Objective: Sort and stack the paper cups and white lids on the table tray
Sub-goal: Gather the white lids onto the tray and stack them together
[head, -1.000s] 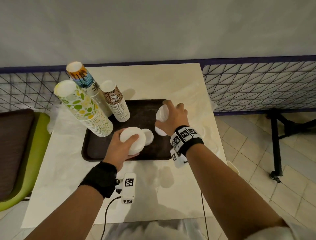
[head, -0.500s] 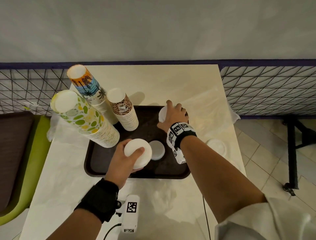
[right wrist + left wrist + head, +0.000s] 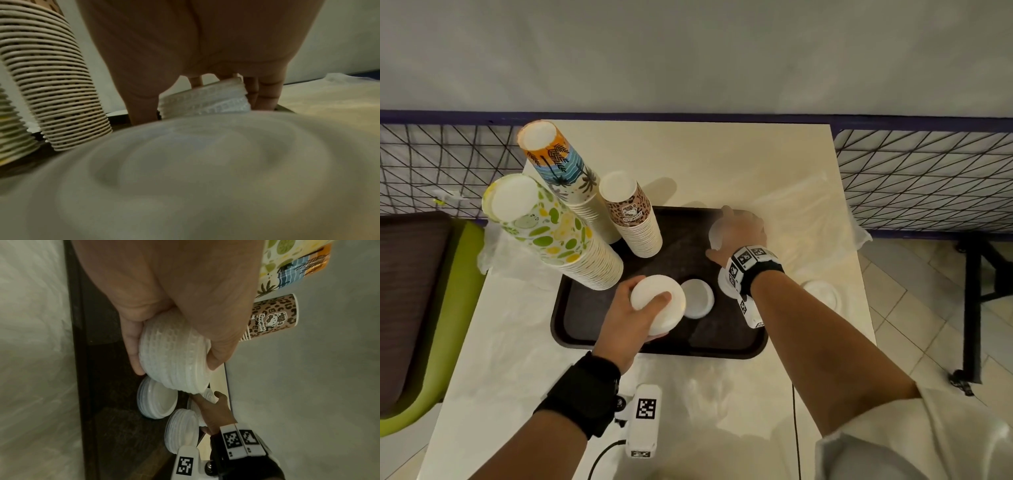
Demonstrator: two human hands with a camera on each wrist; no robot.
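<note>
My left hand (image 3: 654,308) grips a stack of white lids (image 3: 654,293) just above the front of the dark tray (image 3: 585,308); the left wrist view shows its thumb and fingers curled round the ribbed stack (image 3: 174,356). My right hand (image 3: 736,234) holds a second lid stack (image 3: 717,233) at the tray's far right corner, fingers wrapped round it (image 3: 203,100). A small lid pile (image 3: 697,298) lies on the tray between the hands. Another lid pile (image 3: 183,430) sits below my right wrist. Three tall cup stacks lean at the tray's left: green-spotted (image 3: 551,233), palm-print (image 3: 561,164), leopard-print (image 3: 633,219).
A single lid (image 3: 822,296) lies on the white table right of the tray, by clear plastic wrap (image 3: 801,205). A wire fence (image 3: 928,178) runs behind the table. A green chair (image 3: 448,291) stands at the left, a tiled floor at the right.
My right hand carried its lid stack from the tray's right side to its far right corner. The left hand kept its lid stack over the tray's front.
</note>
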